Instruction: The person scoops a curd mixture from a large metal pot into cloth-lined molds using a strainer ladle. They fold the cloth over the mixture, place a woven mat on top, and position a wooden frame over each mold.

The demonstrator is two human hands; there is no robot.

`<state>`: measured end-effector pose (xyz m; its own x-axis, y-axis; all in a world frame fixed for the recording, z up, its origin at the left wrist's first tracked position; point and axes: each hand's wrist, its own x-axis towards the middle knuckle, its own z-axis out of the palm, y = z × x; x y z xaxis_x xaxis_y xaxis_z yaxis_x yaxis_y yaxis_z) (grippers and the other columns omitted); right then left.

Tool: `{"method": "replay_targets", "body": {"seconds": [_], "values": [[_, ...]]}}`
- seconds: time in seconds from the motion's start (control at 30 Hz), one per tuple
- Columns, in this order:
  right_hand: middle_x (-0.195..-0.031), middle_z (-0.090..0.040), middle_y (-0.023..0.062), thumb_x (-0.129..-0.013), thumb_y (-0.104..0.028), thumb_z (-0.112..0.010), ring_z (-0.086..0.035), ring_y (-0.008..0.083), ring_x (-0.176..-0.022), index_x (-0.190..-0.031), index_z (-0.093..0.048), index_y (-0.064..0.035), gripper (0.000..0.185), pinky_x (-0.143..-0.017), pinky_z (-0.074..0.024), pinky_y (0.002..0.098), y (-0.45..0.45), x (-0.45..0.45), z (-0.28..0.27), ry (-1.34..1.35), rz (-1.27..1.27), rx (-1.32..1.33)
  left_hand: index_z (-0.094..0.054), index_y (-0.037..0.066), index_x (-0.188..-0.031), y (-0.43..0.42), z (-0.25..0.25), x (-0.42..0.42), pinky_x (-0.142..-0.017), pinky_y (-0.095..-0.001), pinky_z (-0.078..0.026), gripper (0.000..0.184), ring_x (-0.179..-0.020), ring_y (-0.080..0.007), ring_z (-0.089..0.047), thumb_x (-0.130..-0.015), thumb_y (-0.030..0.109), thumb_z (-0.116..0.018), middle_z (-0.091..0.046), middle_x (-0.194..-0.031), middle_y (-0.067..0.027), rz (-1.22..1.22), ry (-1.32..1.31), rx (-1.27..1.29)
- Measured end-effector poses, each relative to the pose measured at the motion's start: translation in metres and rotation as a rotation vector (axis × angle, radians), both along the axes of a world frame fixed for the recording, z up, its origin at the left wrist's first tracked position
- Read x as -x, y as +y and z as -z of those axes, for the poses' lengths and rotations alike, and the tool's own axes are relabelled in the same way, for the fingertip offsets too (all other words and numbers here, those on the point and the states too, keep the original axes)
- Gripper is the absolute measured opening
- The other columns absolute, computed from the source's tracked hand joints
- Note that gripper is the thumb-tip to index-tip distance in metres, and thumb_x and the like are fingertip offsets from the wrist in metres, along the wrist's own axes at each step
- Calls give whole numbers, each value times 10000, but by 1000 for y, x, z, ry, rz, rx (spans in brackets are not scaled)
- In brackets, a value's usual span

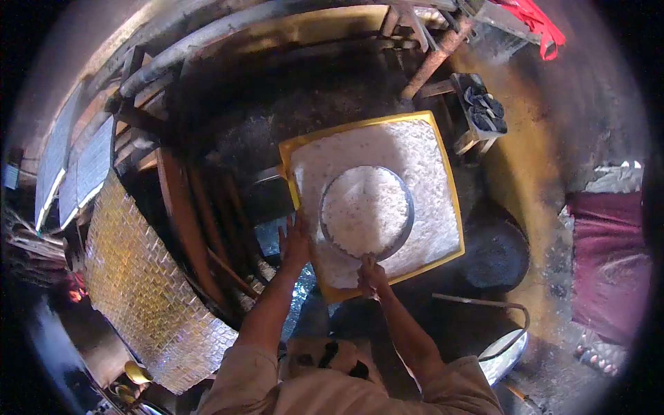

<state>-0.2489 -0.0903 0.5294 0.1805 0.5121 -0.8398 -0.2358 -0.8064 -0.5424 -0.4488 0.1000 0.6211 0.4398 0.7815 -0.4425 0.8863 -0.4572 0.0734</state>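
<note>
A yellow-rimmed square tray (455, 190) lies in front of me, filled with a white, crumbly or powdery material (429, 152). On that material rests a round, grey-rimmed pan or sieve (411, 225), which holds more of the same white stuff; its bottom is hidden, so I cannot tell which it is. My right hand (371, 273) is closed on the near edge of this round vessel. At the tray's left edge is my left hand (295, 242), fingers stretched out and apart, holding nothing; whether it presses on the rim I cannot tell.
A woven mat (152, 283) curves along the left, beside wooden beams (183, 221). Right of the tray sits a dark round pan (494, 249). A small stool (477, 114) bears dark footwear-like items at upper right. Dark red cloth (607, 266) lies far right.
</note>
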Motion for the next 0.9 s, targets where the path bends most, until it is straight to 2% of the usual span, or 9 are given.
{"method": "replay_targets", "body": {"seconds": [0.13, 0.23, 0.33, 0.47, 0.57, 0.67, 0.77, 0.83, 0.9], "values": [[-645, -561, 67, -792, -309, -587, -553, 160, -527, -1080, -452, -65, 400, -477, -479, 313, -14, -20, 36, -343, -392, -281, -244, 35, -1358, 0, 12, 7, -1016, -544, -219, 681, -1316, -320, -173, -781, 244, -538, -140, -1447, -124, -5, -45, -31], [-654, -590, 70, -761, -238, -592, -566, 171, -534, -1274, -331, -116, 587, -483, -488, 305, 4, -31, -36, -131, -265, -13, -243, 32, -1356, 4, 4, 5, -1022, -536, -215, 780, -1314, -316, -183, -718, 276, -618, -148, -1444, -120, -10, -7, 34], [-612, -568, 50, -782, -247, -584, -547, 159, -500, -1197, -408, -84, 479, -450, -475, 305, 8, -37, -74, -123, -248, 116, -246, 44, -1357, 9, 0, 6, -1027, -527, -213, 876, -1312, -314, -190, -648, 306, -688, -154, -1442, -110, -21, 7, 50], [-602, -517, 37, -772, -204, -631, -516, 150, -459, -984, -526, -30, 294, -410, -455, 300, -45, -66, -51, 130, 202, -10, -216, 71, -1371, -1, 33, 17, -1029, -551, -163, 1068, -1326, -331, -125, -520, 382, -782, -130, -1448, -120, 1, -69, 1], [-686, -525, 60, -760, -202, -644, -536, 178, -530, -945, -521, -37, 277, -456, -458, 307, -26, -56, -133, 271, 632, -186, -226, 81, -1369, -1, 104, 31, -1015, -552, -200, 1012, -1321, -335, -137, -552, 342, -763, -152, -1443, -111, 60, -132, -93], [-837, -580, 145, -725, -225, -658, -603, 254, -678, -938, -526, -36, 314, -582, -497, 349, -29, -55, -134, -116, 769, -122, -227, 69, -1368, 8, -48, -16, -1000, -549, -235, 940, -1316, -343, -151, -603, 317, -713, -161, -1442, -104, -53, 181, 185], [-922, -579, 178, -684, -126, -653, -602, 303, -794, -1058, -431, -22, 447, -692, -487, 373, -57, -59, -157, -1156, 121, 100, -223, 52, -1365, 8, 46, -30, -981, -536, -289, 904, -1296, -361, -202, -626, 300, -682, -150, -1444, -105, 222, 165, -281], [-916, -586, 172, -685, -96, -645, -601, 307, -769, -1092, -363, -16, 501, -689, -482, 396, -115, -38, -232, -813, 881, -206, -264, 1, -1336, -67, -18, -72, -947, -430, -380, 839, -1217, -355, -361, -640, 237, -669, -321, -1360, -169, -1, -266, -177], [-859, -579, 155, -683, -97, -665, -589, 258, -721, -1078, -361, -17, 505, -674, -475, 347, -216, -22, -290, -759, 992, -479, -392, -12, -1252, -141, -11, -98, -937, -395, -389, 652, -1154, -330, -431, -687, 222, -618, -467, -1231, -189, -20, -640, 125]]}}
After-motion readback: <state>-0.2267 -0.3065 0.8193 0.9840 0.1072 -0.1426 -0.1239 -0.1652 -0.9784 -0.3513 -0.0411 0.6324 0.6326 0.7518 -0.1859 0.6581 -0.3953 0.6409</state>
